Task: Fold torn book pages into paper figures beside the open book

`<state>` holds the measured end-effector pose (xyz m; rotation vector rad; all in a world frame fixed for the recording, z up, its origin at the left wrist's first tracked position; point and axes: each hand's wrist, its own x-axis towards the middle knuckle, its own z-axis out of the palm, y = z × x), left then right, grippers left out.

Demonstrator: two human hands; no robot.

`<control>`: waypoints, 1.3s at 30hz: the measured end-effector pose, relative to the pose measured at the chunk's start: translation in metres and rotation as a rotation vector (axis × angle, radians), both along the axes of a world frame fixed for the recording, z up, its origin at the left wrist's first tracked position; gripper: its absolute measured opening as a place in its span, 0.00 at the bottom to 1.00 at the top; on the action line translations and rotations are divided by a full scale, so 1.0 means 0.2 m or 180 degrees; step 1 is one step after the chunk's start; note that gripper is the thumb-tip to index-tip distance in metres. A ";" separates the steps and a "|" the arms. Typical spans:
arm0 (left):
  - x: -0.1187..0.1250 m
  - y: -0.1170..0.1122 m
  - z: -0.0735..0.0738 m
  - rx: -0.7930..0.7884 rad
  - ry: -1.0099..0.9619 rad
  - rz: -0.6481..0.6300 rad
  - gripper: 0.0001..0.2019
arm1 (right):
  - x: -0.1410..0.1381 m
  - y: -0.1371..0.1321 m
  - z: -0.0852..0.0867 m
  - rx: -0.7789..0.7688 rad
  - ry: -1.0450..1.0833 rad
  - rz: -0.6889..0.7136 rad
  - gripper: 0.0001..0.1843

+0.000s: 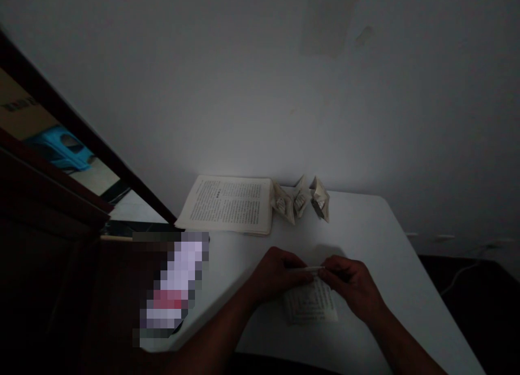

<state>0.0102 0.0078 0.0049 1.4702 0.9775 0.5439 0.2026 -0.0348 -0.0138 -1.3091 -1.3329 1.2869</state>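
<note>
A folded sheet of printed paper [311, 304] is held just above the white table, near its front. My left hand [280, 275] pinches its top edge from the left, thumb lying along the fold. At the top right of the same edge, my right hand [351, 280] has thumb and fingers closed on the paper. The fingertips of both hands are close together. Beyond them, against the wall, stand several folded paper boats, one [320, 198] apart on the right and others [283, 202] beside the book.
An open printed book [227, 204] lies at the table's back left. A blurred-out phone-like object [174, 283] rests at the left edge. The white table [365, 218] meets the wall behind. A dark frame [89, 131] slants at left, and a blue plastic item [65, 147] shows past it.
</note>
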 end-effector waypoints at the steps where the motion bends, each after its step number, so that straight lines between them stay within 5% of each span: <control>1: 0.00 0.00 -0.01 0.0001 -0.0055 0.0043 0.10 | 0.00 0.00 0.00 -0.0004 -0.0015 0.0021 0.11; 14: 0.02 -0.02 -0.01 0.0219 0.0050 0.0173 0.15 | 0.00 0.00 0.00 0.0061 -0.0309 0.0115 0.14; 24: -0.02 -0.04 -0.04 0.2333 0.1143 0.0350 0.10 | -0.01 0.03 0.02 0.1218 -0.2044 -0.0165 0.10; 28: -0.02 -0.09 -0.07 0.3105 0.1480 0.0113 0.08 | 0.01 0.05 -0.01 0.1574 -0.2697 -0.0269 0.09; 32: -0.02 -0.12 -0.09 0.3420 0.1890 -0.0238 0.04 | 0.01 0.04 -0.01 0.1860 -0.2747 -0.0336 0.08; 39: -0.01 -0.11 -0.10 0.3448 0.1947 -0.0116 0.05 | -0.04 -0.02 0.01 0.2005 -0.2752 0.0149 0.07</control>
